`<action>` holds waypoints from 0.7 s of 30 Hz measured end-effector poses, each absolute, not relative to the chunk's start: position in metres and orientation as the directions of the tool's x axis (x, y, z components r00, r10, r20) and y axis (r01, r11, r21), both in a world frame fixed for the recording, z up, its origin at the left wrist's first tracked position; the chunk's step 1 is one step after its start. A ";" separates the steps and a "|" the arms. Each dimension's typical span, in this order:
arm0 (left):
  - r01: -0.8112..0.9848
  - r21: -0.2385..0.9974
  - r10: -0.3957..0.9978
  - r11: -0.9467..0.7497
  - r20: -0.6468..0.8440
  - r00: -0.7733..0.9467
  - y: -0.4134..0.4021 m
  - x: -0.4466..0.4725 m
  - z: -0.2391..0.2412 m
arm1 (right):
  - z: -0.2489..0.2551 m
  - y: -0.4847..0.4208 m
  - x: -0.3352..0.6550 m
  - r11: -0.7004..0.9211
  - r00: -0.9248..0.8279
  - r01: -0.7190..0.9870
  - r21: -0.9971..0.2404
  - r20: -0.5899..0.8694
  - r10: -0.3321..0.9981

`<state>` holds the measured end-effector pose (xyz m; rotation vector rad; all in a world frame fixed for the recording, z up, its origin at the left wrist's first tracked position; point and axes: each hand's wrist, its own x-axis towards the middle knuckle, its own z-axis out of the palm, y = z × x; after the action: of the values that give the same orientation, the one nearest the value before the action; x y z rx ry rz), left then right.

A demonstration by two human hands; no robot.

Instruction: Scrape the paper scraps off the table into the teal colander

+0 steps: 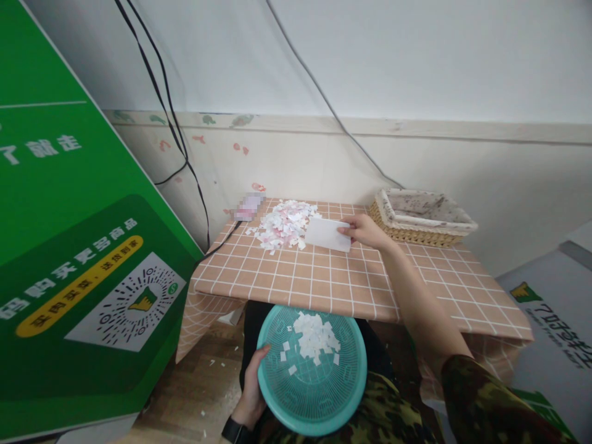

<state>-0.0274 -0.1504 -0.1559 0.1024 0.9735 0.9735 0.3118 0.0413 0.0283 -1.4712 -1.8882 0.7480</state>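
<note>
My left hand (254, 380) grips the left rim of a teal plastic colander (311, 404) that rests on my lap below the table edge. Small white paper pieces (317, 336) lie inside it, mostly heaped toward the far side. Over the table, my right hand (363, 232) pinches the right end of a flat white card (327, 234). The card's left edge meets a pile of torn white and pinkish paper scraps (285, 225) on the checked tablecloth; whether they touch I cannot tell.
A cloth-lined wicker basket (420, 216) stands at the table's back right on the tablecloth (272, 277). A large green sign (92, 246) leans at left, beside hanging black cables (173, 123). A white printed panel (550, 308) is at right. Paper bits dot the floor.
</note>
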 end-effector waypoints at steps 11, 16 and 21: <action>-0.660 0.473 0.738 0.584 -0.648 0.189 -0.149 -0.027 -0.154 | 0.023 0.044 0.289 0.277 -0.167 0.684 -0.674 0.225 0.960; -0.659 0.472 0.741 0.586 -0.641 0.199 -0.150 -0.027 -0.154 | 0.030 0.040 0.281 0.341 -0.205 0.749 -0.568 0.290 0.935; -0.652 0.487 0.741 0.581 -0.648 0.177 -0.150 -0.028 -0.153 | 0.036 0.036 0.286 0.343 -0.257 0.730 -0.591 0.228 0.939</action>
<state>-0.0280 -0.1498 -0.1530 0.1069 0.9827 0.9886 0.2859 0.0356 0.0363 -1.4531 -2.0662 0.5018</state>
